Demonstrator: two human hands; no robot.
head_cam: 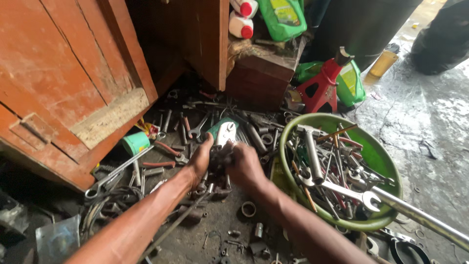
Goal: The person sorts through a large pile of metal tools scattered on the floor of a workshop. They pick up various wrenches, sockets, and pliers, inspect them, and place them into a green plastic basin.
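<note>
My left hand [199, 159] and my right hand [244, 166] meet over a heap of loose tools on the floor. Both close on a small dark metal part [221, 155] held between them; its shape is blurred. Just beyond the fingers lies a pair of pliers with a green grip [222, 131]. Spanners [198, 129], sockets and a metal ring [248, 209] are scattered around the hands.
A green round basin [378, 156] full of spanners and screwdrivers sits at right, with a long steel bar [422, 217] sticking out. A red jack stand [322, 85], green and white bottles [283, 17] and an orange wooden cabinet [68, 83] stand behind. A green cup [135, 143] lies at left.
</note>
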